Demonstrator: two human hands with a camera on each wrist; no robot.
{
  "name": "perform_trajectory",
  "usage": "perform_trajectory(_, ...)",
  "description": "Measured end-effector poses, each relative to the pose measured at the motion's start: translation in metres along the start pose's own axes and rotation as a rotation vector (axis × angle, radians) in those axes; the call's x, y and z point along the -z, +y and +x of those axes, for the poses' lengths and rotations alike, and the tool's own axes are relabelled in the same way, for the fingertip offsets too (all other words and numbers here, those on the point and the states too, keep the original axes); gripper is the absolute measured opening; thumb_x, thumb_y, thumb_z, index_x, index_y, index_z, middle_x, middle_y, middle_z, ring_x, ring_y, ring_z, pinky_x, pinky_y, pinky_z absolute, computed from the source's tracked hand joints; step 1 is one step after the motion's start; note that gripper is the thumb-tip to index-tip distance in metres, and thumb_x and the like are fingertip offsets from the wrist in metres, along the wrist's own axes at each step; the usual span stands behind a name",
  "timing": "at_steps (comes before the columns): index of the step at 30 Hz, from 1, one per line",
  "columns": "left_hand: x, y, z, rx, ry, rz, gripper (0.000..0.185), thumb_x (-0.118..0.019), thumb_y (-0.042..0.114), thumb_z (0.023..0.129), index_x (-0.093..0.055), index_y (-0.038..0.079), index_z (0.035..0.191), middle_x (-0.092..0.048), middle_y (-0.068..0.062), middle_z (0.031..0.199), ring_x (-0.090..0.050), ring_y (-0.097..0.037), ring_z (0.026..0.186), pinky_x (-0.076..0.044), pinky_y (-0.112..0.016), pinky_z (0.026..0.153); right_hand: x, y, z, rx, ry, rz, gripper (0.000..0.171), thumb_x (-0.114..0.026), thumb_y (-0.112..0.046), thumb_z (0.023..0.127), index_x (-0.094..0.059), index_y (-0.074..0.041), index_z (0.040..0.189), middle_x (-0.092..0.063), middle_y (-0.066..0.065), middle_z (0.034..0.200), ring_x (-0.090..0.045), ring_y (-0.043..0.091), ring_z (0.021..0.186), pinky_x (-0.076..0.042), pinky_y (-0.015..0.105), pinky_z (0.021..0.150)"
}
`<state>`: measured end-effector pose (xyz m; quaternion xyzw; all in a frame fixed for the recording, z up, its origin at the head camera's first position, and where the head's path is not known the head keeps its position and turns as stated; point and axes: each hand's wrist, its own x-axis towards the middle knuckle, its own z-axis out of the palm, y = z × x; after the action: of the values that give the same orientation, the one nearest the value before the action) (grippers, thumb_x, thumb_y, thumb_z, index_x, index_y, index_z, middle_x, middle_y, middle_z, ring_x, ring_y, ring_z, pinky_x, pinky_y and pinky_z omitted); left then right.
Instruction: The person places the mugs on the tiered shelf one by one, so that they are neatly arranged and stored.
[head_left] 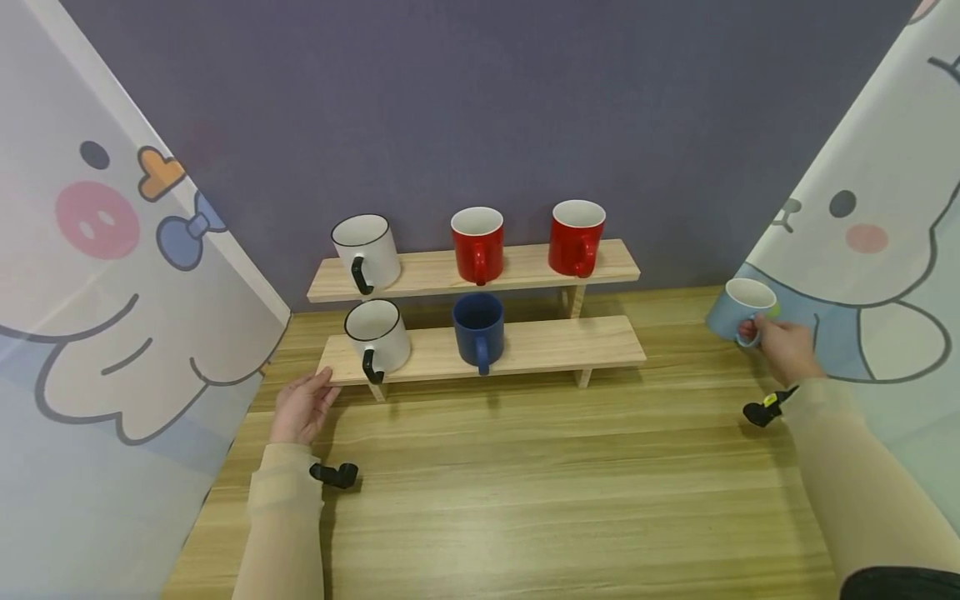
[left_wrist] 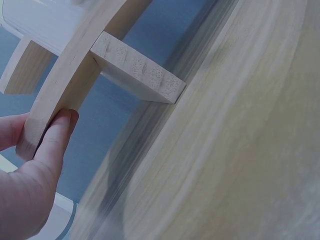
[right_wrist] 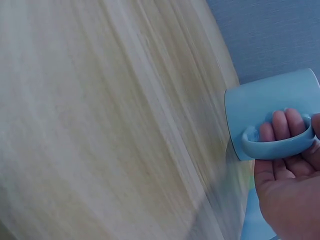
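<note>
At the far right of the head view, my right hand point(head_left: 786, 348) holds a light blue mug point(head_left: 726, 314) by its handle. In the right wrist view several fingers point(right_wrist: 282, 125) pass through the handle of the mug point(right_wrist: 270, 102). Whether its base touches the table I cannot tell. My left hand point(head_left: 302, 408) grips the left end of the lower wooden shelf point(head_left: 570, 346), thumb and fingers on opposite faces of the board point(left_wrist: 65, 85). On that lower shelf stand a white mug point(head_left: 386, 346) with black rim and handle and a dark blue mug point(head_left: 480, 333).
An upper wooden shelf point(head_left: 525, 258) behind bears another white mug point(head_left: 375, 254) and two red mugs point(head_left: 477, 250) point(head_left: 576, 242). Both shelves stand on the wood-grain table point(head_left: 555, 475). A grey back wall point(head_left: 465, 100) and cartoon-printed side panels point(head_left: 150, 317) enclose it.
</note>
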<state>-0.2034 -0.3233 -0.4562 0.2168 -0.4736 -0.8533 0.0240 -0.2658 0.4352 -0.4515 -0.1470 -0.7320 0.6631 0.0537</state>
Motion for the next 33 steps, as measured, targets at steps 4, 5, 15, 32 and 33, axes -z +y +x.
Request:
perform_trajectory(4, 0.0, 0.0, 0.0, 0.001, 0.005, 0.01, 0.027, -0.066, 0.005, 0.101, -0.053, -0.004, 0.123, -0.069, -0.006, 0.095, -0.069, -0.011, 0.084, -0.055, -0.021, 0.089, -0.002, 0.0, 0.001, 0.008, -0.016, 0.111, 0.041, -0.048, -0.017, 0.109, -0.07, -0.013, 0.076, -0.071, -0.004, 0.076, -0.066, 0.001, 0.074, -0.055, 0.01, 0.072)
perform_trajectory(5, 0.0, 0.0, 0.0, 0.001, 0.003, 0.011, 0.027, -0.065, 0.005, 0.101, -0.053, -0.004, 0.123, -0.068, -0.006, 0.095, -0.069, -0.011, 0.084, -0.055, -0.021, 0.09, -0.003, 0.0, 0.001, 0.01, -0.02, 0.152, 0.041, -0.048, -0.016, 0.109, -0.07, -0.012, 0.076, -0.07, -0.002, 0.076, -0.067, 0.002, 0.074, -0.056, 0.011, 0.073)
perform_trajectory(15, 0.0, 0.0, 0.001, -0.012, -0.008, 0.008, 0.027, -0.065, 0.004, 0.101, -0.051, -0.004, 0.123, -0.068, -0.007, 0.093, -0.069, -0.012, 0.083, -0.057, -0.021, 0.087, -0.008, 0.006, -0.003, 0.011, -0.04, 0.422, 0.041, -0.049, -0.009, 0.109, -0.073, -0.005, 0.077, -0.071, 0.005, 0.078, -0.071, 0.009, 0.076, -0.058, 0.015, 0.077)
perform_trajectory(32, 0.0, -0.001, 0.0, -0.007, -0.003, -0.009, 0.022, -0.064, 0.002, 0.101, -0.054, -0.004, 0.12, -0.069, -0.008, 0.093, -0.069, -0.013, 0.083, -0.057, -0.021, 0.086, -0.02, -0.007, -0.029, 0.085, -0.054, 0.576, 0.032, -0.053, -0.008, 0.107, -0.075, 0.003, 0.087, -0.07, 0.008, 0.084, -0.068, 0.012, 0.083, -0.057, 0.016, 0.079)
perform_trajectory(33, 0.0, -0.001, 0.0, -0.006, -0.003, -0.009, 0.022, -0.064, 0.002, 0.101, -0.054, -0.004, 0.12, -0.069, -0.008, 0.093, -0.069, -0.013, 0.084, -0.057, -0.021, 0.087, -0.022, -0.009, -0.031, 0.084, -0.051, 0.567, 0.031, -0.054, -0.009, 0.106, -0.075, 0.003, 0.087, -0.07, 0.008, 0.085, -0.068, 0.012, 0.084, -0.057, 0.016, 0.079)
